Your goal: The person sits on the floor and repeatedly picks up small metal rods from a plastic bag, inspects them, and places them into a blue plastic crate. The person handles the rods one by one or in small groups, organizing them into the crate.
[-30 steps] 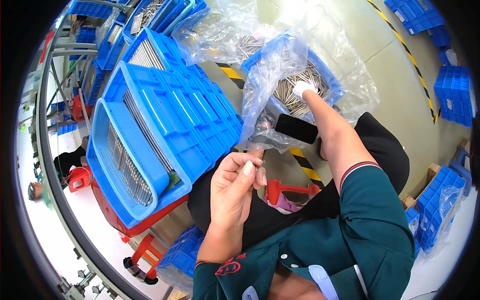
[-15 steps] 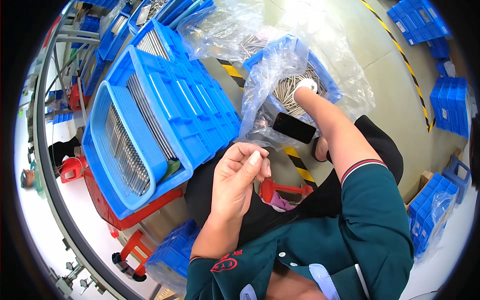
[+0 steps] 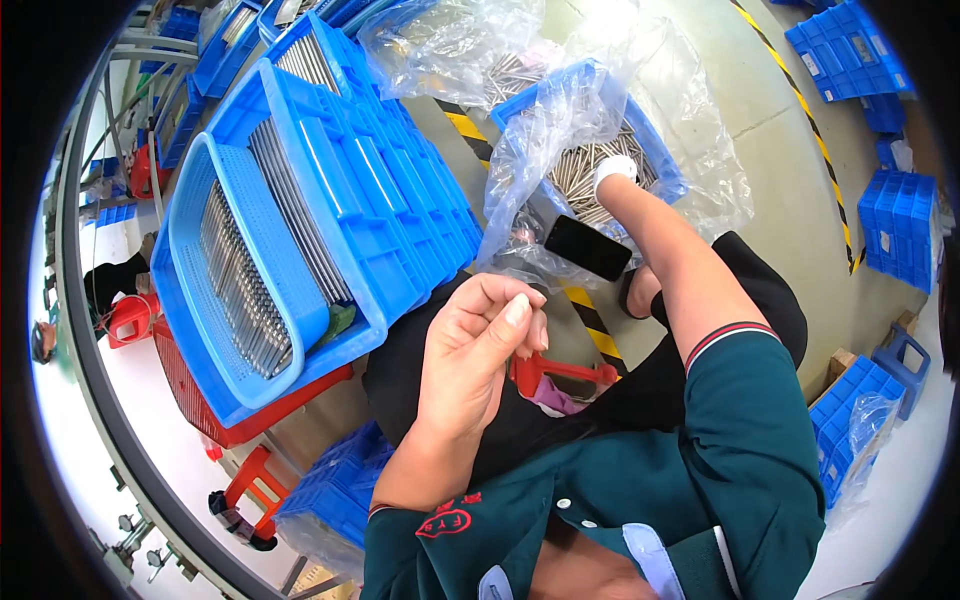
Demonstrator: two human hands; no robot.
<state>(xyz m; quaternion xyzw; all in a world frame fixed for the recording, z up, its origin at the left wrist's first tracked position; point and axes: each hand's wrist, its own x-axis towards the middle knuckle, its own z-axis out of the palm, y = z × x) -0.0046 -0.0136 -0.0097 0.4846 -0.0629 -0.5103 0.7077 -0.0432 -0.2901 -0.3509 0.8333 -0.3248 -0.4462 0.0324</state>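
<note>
Blue plastic forms a bin (image 3: 655,140) in which metal rods (image 3: 575,178) are heaped. The white-gloved right hand (image 3: 614,170) is lowered among them, its grip hidden. Well apart, on the bin's near side, the left hand (image 3: 482,335) is held with fingertips pinched, nothing visible between. The phone (image 3: 588,248) beside the bin's near edge could be knocked by the right arm (image 3: 668,245); rods could be snagged by loose plastic sheeting (image 3: 532,148).

Dark green shirt (image 3: 745,440), white glove (image 3: 615,167)
</note>
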